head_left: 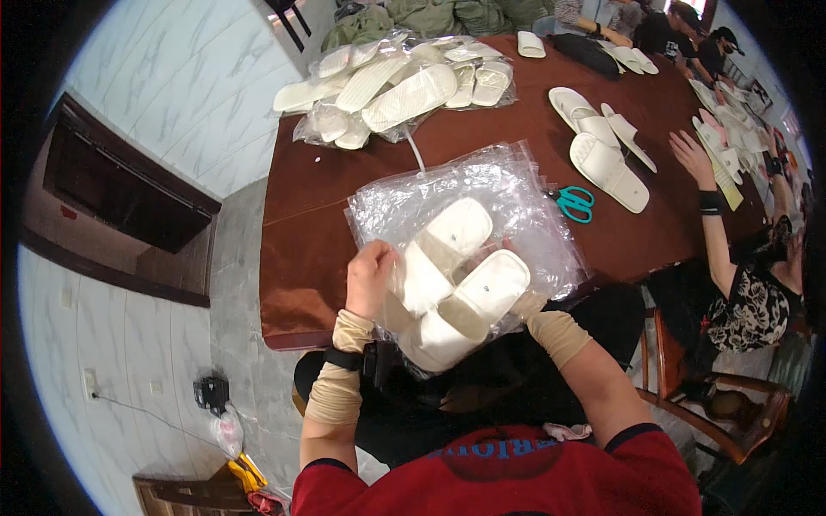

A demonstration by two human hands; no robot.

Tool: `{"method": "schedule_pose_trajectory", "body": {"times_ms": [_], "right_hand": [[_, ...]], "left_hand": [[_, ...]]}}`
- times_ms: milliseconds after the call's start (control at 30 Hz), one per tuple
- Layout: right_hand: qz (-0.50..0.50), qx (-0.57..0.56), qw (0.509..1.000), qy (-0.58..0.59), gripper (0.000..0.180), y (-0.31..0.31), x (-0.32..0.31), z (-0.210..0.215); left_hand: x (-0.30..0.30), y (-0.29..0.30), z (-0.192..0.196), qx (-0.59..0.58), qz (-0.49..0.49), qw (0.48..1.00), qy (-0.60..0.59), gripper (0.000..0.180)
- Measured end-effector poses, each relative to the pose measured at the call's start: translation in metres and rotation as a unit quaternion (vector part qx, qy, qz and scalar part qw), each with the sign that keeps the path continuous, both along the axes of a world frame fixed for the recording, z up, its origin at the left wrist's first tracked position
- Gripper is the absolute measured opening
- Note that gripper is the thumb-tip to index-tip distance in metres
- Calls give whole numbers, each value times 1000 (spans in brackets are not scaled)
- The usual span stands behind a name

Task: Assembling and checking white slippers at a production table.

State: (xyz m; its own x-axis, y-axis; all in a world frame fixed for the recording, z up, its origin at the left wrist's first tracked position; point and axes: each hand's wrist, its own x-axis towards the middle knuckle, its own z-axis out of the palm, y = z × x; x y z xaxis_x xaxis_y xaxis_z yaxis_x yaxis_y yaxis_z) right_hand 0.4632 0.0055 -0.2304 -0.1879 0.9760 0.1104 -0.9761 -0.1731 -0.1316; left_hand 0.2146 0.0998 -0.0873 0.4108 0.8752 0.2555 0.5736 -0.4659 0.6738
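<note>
Nearest the camera, a pair of white slippers point(452, 279) sits inside a clear plastic bag point(508, 193), held just over the near edge of the brown bench point(301, 258). Both slippers lie side by side, long axes running from lower left to upper right, toes pointing away toward the teal scissors point(575, 203). My left hand point(370, 277) has its grip pinched on the bag's left edge, touching the nearer slipper's side. My right hand point(527, 301) is mostly hidden under the bag by the heel end; I cannot tell its grip.
</note>
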Motion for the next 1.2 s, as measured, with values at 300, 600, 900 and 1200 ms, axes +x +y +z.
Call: {"method": "schedule_pose_trajectory", "body": {"times_ms": [300,600,900,1200], "right_hand": [[-200,104,681,-697,62,-4,-2,29],[60,50,388,-918,64,-17,7,87],[-158,234,116,-952,32,-46,99,95],[-91,-216,537,-811,18,-13,82,139]], "left_hand": [[43,51,26,267,9,959,97,47],[14,16,-96,84,107,984,114,40],[17,15,-98,97,116,978,142,41],[5,11,-98,101,126,975,150,42]]}}
